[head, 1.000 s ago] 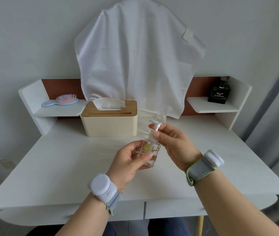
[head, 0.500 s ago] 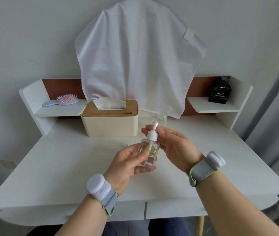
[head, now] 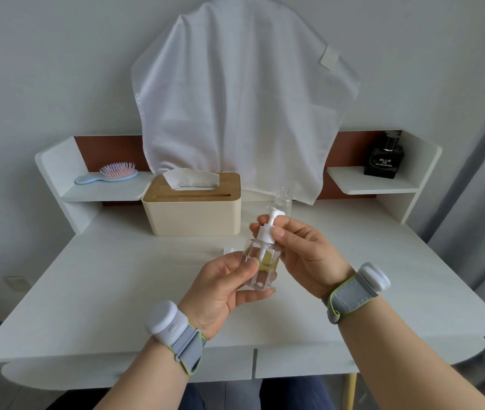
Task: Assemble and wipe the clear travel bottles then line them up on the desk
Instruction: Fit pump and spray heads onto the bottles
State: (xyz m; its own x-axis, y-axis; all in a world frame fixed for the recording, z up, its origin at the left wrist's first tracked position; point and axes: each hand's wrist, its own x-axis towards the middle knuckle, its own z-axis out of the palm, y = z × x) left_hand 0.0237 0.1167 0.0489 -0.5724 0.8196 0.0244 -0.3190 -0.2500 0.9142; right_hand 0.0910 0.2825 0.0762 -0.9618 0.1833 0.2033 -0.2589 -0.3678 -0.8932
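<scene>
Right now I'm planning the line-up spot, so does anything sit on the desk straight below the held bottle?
Nothing visible does. The left hand holds the clear bottle above bare desk. A small white piece lies just left of it, and an uncapped bottle stands farther back.

— What sort of place is this?
— A home, likely a bedroom dressing corner. A white desk has small side shelves against a plain wall.
— What shows it?
— A hairbrush on the left shelf, a dark perfume bottle on the right, a tissue box, and a curtain alongside.
</scene>
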